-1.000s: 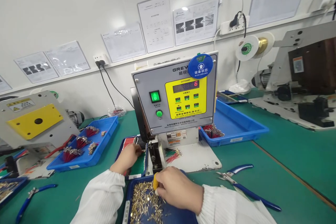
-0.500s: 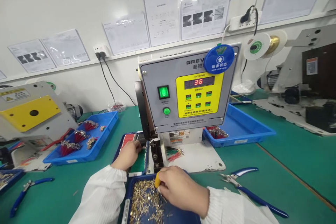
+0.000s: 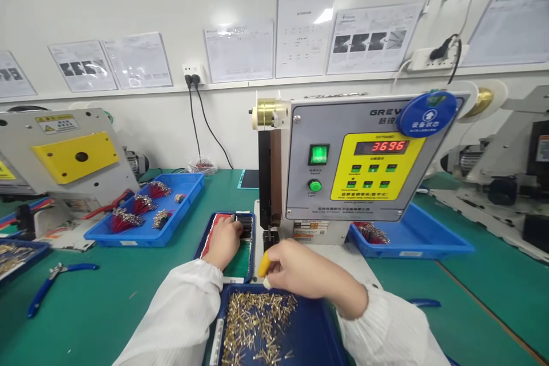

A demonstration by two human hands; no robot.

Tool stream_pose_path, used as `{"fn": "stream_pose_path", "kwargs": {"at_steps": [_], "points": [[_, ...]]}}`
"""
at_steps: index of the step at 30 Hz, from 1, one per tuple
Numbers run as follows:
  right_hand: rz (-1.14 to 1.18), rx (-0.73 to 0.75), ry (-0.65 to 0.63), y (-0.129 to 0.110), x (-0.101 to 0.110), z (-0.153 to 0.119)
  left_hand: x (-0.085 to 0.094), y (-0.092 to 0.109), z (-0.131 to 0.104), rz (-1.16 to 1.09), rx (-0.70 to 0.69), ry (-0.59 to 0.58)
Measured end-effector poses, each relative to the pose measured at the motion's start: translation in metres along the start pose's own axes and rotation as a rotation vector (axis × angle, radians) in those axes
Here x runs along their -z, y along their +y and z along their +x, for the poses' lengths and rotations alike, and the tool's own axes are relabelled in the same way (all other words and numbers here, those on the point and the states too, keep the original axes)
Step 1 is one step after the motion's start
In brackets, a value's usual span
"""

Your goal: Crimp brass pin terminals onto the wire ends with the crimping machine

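Observation:
My left hand (image 3: 223, 240) reaches into a small blue tray (image 3: 252, 251) of red, black and green wires (image 3: 238, 261); its fingers are bent over the black ones, and their tips are hard to see. Just in front of the crimping head (image 3: 270, 235) of a grey machine (image 3: 302, 166), my right hand (image 3: 285, 263) has thumb and fingers pressed together, a yellow cover on one finger. Whatever it pinches is too small to make out. Below it lies a dark blue tray (image 3: 317, 326) with many small brass terminals (image 3: 253, 320). The machine's red display reads 3696.
Blue trays with bundled red wires stand at left (image 3: 171, 226) and behind the machine at right (image 3: 429, 234). Blue-handled pliers (image 3: 51, 280) lie at far left; another blue handle (image 3: 424, 302) shows at right. More machines (image 3: 72, 154) stand on both sides.
The view has shifted, so the machine appears further right. My right hand has risen from the terminals towards the crimping head. My left hand stays in the wire tray.

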State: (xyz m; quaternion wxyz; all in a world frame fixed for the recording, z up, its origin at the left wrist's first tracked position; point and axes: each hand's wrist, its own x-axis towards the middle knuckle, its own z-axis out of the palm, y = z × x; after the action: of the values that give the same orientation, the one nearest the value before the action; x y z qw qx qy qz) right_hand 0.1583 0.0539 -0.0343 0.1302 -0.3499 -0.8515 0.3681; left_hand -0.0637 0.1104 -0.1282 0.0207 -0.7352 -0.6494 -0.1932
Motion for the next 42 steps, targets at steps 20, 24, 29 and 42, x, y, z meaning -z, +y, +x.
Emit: {"fn": "stream_pose_path", "kwargs": {"at_steps": [20,24,29,42], "points": [[0.887,0.012,0.505,0.060,-0.013,0.024,0.014,0.016,-0.010,-0.143,-0.148,0.304],[0.810,0.003,0.515,0.059,-0.016,0.026,0.027,0.034,-0.018,-0.274,-0.263,0.422],[0.666,0.000,0.546,0.054,-0.018,0.023,0.030,0.046,-0.024,-0.312,-0.371,0.510],[0.674,-0.003,0.581,0.055,-0.022,0.025,0.026,0.044,-0.026,-0.273,-0.436,0.511]]}}
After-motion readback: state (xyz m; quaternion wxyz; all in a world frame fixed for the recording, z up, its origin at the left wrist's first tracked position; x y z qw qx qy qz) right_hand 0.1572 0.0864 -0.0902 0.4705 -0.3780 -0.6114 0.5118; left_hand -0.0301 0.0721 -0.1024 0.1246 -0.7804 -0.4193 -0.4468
